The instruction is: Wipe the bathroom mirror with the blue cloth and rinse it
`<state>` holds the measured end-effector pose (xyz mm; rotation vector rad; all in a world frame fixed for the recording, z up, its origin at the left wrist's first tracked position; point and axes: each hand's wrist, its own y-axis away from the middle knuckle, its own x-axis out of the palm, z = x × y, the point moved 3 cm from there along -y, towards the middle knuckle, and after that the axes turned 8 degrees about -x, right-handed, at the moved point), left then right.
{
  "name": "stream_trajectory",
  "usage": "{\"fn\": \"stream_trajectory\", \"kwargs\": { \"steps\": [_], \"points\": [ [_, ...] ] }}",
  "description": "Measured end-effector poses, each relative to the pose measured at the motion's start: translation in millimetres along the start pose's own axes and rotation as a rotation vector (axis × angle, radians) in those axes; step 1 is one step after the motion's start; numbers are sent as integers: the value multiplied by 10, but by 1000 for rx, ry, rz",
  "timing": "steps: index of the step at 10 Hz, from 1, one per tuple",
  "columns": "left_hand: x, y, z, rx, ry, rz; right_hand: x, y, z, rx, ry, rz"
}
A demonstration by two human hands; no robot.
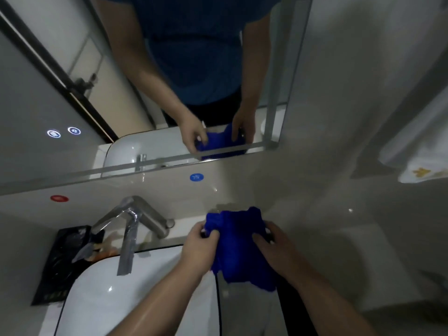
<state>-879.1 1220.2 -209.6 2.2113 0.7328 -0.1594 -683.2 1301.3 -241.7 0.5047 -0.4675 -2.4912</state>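
Lighting dim and cool throughout; overall exposure low. Two small lit touch icons (64,132) glow white on the mirror (36,98), with slight halo. Small specular highlights on the white sink (110,288) and on the wall tile (350,210). Broad soft shadows fall across the right wall. The blue cloth (238,248) is oversaturated, its folds hard to read. General softness and motion blur; the tap (132,229) is smeared. Straight edges bow strongly toward the frame borders.
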Motion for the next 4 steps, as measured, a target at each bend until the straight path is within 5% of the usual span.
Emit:
{"fn": "stream_trajectory", "kwargs": {
  "steps": [2, 4],
  "points": [
    [-7, -181, -167, 67, -342, -36, 150, -581, -289, 123, 220, 32],
    [-236, -86, 149, 339, -445, -142, 512, -470, -121, 3, 348, 27]
  ]
}}
